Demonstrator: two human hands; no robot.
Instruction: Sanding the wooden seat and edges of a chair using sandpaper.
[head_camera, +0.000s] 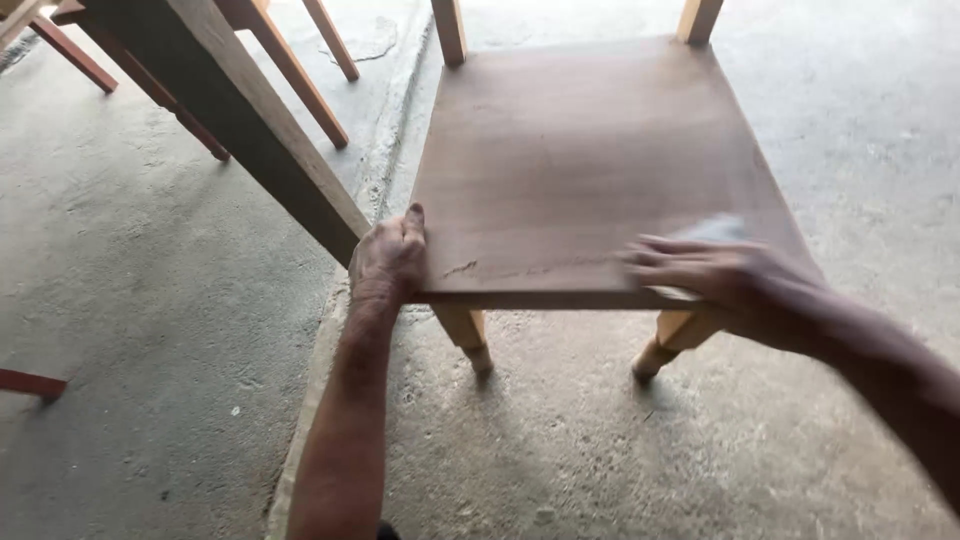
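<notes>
Wooden chair seat and a pale sanding sheet

The chair (590, 160) stands upright on a concrete floor, its flat brown seat bare, with a rough, chipped streak near the front edge and lighter wooden legs below. A pale, blurred sheet (705, 235) lies flat on the seat's front right corner, partly covered.

We see no packages, labels, signs or screens here — nothing of that kind on or around the wooden chair seat (590, 160), nor on the concrete floor (150, 300) beside it.
</notes>
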